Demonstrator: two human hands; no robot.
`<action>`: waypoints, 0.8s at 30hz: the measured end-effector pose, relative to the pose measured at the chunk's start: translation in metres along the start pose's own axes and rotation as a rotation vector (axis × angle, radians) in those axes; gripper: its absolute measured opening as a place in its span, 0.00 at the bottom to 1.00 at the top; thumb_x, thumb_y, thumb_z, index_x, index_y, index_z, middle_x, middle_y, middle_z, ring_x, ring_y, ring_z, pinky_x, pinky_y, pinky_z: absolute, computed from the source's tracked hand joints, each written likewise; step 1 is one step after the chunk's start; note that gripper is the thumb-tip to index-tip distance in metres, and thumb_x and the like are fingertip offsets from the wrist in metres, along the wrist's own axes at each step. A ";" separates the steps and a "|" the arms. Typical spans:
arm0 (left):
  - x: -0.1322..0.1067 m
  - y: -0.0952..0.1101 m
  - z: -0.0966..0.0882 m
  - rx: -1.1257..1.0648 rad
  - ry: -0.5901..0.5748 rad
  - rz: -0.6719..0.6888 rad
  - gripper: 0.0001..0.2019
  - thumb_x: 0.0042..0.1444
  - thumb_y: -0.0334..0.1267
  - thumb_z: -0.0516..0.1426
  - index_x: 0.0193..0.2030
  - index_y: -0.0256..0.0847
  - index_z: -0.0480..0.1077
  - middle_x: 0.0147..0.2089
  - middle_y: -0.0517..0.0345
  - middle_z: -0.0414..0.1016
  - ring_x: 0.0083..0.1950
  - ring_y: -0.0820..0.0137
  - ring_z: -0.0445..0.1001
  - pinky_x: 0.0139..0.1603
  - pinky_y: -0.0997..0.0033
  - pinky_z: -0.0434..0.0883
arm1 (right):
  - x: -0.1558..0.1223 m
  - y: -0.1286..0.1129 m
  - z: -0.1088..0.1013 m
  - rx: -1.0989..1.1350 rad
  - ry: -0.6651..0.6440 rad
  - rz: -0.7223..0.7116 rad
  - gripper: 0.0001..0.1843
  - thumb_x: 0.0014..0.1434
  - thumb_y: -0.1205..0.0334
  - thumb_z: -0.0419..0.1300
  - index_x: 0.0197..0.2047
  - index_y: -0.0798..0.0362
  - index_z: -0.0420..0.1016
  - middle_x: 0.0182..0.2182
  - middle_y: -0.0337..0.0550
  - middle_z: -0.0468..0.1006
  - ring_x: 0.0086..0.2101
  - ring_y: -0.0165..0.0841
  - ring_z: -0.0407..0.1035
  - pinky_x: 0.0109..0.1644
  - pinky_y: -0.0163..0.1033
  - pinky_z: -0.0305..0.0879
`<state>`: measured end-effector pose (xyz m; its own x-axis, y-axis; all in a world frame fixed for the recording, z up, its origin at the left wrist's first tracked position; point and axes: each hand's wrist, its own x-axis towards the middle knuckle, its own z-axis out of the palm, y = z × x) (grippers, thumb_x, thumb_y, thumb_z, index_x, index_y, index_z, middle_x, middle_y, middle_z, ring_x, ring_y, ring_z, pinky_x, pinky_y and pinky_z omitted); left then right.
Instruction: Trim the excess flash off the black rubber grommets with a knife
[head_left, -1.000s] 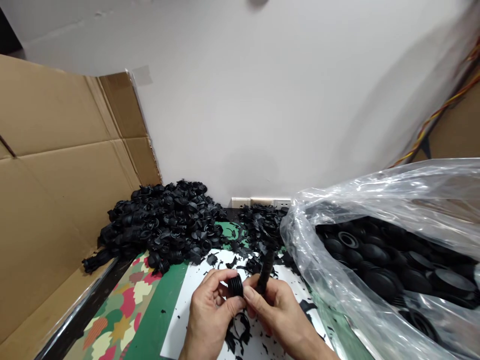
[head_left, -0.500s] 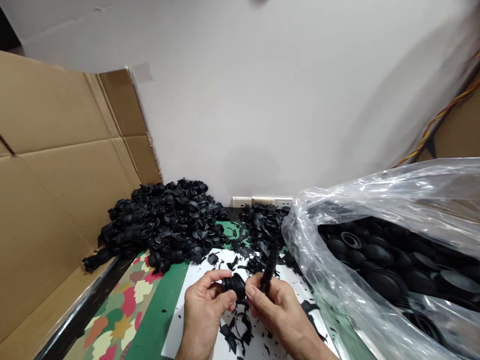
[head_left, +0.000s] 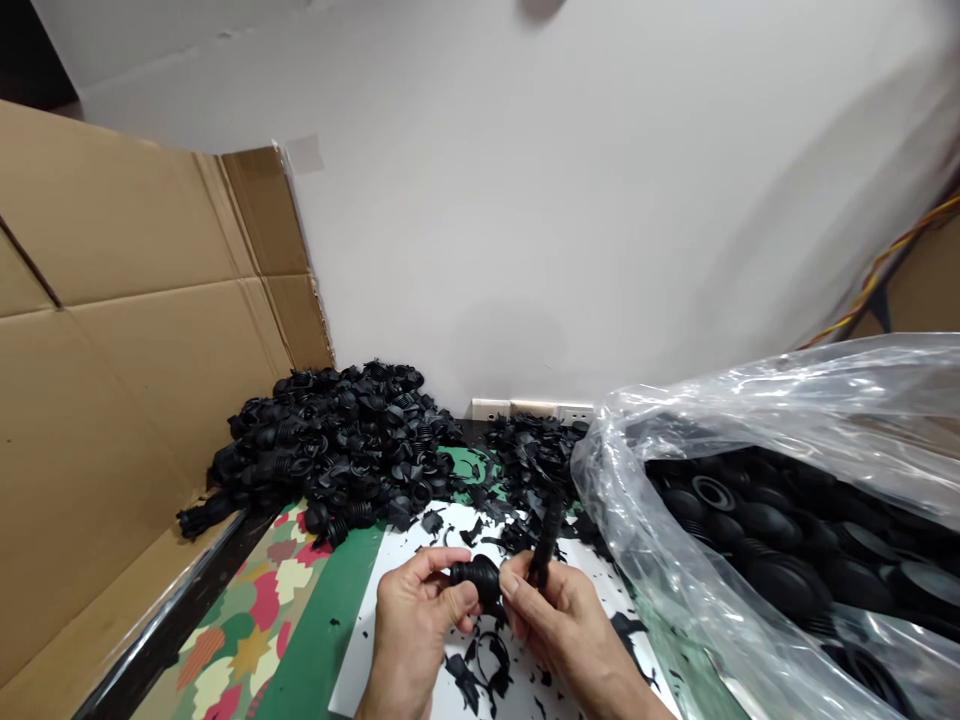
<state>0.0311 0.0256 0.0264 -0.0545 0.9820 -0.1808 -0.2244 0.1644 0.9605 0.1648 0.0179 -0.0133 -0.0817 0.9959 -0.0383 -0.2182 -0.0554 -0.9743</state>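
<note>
Over the white sheet (head_left: 360, 640), my left hand (head_left: 412, 620) pinches a small black ribbed rubber boot (head_left: 480, 575) between thumb and fingers. My right hand (head_left: 559, 620) is closed around a dark, slim-handled tool (head_left: 548, 530) that points up and away. Its working end is hidden in the fingers, so the kind of tool cannot be made out. The right thumb and fingertip are at the boot's right edge. Beneath the hands lie curled black rubber trimmings (head_left: 491, 660).
At the back left a big heap of black rubber boots (head_left: 337, 440) leans toward a cardboard panel (head_left: 165, 350). Black scraps (head_left: 536, 450) are piled near the wall sockets (head_left: 576, 413). On the right stands a clear plastic bag (head_left: 611, 470) holding many black rubber parts (head_left: 772, 575).
The view has shifted slightly, so the scene sits a little further right. The boot has turned a little between my hands, showing more of its ribs. Both grips stay the same.
</note>
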 end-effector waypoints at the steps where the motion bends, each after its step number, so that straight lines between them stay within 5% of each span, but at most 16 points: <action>1: 0.000 0.000 0.000 0.000 0.001 -0.001 0.12 0.31 0.33 0.67 0.28 0.33 0.76 0.15 0.58 0.73 0.17 0.76 0.65 0.19 0.78 0.63 | 0.000 0.000 0.000 0.001 0.001 0.004 0.22 0.50 0.42 0.60 0.25 0.54 0.65 0.14 0.30 0.61 0.13 0.21 0.47 0.15 0.30 0.43; 24: 0.002 -0.006 -0.004 0.078 -0.021 0.194 0.11 0.34 0.24 0.63 0.28 0.38 0.78 0.27 0.60 0.74 0.23 0.75 0.67 0.21 0.79 0.66 | -0.001 -0.006 0.003 0.059 0.010 0.035 0.22 0.48 0.42 0.62 0.25 0.54 0.64 0.13 0.30 0.62 0.12 0.21 0.47 0.14 0.29 0.41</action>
<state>0.0281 0.0267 0.0196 -0.0693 0.9975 0.0129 -0.1352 -0.0222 0.9906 0.1629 0.0166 -0.0069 -0.0812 0.9939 -0.0748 -0.2726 -0.0943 -0.9575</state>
